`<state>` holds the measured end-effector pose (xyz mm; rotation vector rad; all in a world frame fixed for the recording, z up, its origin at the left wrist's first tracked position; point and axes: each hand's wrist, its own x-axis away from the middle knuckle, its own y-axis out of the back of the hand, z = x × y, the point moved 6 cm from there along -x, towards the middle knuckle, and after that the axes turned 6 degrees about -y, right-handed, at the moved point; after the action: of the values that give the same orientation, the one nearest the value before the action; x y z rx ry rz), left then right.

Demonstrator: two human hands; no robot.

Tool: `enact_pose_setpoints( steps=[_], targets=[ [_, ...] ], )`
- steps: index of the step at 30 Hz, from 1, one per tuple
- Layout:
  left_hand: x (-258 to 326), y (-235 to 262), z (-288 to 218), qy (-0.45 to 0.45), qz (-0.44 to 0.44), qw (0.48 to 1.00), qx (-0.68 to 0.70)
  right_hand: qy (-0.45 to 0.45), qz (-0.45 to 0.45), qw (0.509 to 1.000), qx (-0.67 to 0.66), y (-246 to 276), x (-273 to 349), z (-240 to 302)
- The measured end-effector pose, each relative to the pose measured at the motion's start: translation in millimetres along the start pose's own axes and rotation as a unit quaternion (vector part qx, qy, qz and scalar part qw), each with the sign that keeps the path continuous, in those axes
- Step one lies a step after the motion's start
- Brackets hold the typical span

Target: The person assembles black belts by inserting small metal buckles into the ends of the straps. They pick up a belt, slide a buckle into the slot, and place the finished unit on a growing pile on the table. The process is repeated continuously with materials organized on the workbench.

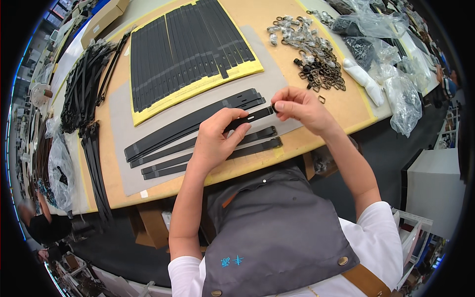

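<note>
My left hand (216, 136) pinches a black strap (260, 115) close to its slotted end, which points right. My right hand (306, 110) closes thumb and finger on a small dark ring-like piece (274, 108) at the tip of that strap. The fingers partly cover it, so its exact kind is hidden. A stack of flat black straps (183, 124) lies just beyond my left hand. Nearer to me, two straps with dark metal fittings at their right ends (269, 144) rest side by side on a grey sheet (126, 173).
Many black straps (183, 54) lie in rows on a yellow-edged board. Metal buckles (326, 74), some wrapped in plastic, form a pile at right, beside a white roll (362, 81) and clear bags (405, 109). Bundled black straps (89, 74) hang over the table's left edge.
</note>
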<state>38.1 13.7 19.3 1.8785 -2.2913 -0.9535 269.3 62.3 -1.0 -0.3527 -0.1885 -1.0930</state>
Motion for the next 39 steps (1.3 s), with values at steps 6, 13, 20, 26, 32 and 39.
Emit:
enact_pose_setpoints(
  steps=[6,13,20,26,32,39],
  targets=[
    [-0.1,0.0,-6.5,-0.006,0.018,1.0,0.007,-0.002,0.014,0.988,-0.151,-15.9,7.8,-23.4],
    [2.0,-0.6,-14.7,-0.032,0.015,0.999,-0.025,-0.041,0.014,0.989,-0.138,-21.5,7.6,-32.4],
    [1.6,-17.2,-13.4,-0.041,0.02,0.999,0.01,0.016,0.036,0.996,-0.074,-53.2,6.8,-18.6],
    [1.7,-16.7,-12.5,-0.04,0.033,0.999,0.0,0.02,0.004,1.0,0.005,-36.5,13.8,-14.6],
    [6.2,-13.2,-1.8,-0.009,0.017,1.0,-0.014,0.086,-0.198,0.881,0.422,73.3,42.0,36.3],
    [5.3,-17.3,3.1,0.017,0.021,1.0,0.003,0.136,-0.077,0.798,0.582,98.0,56.7,34.5]
  ],
)
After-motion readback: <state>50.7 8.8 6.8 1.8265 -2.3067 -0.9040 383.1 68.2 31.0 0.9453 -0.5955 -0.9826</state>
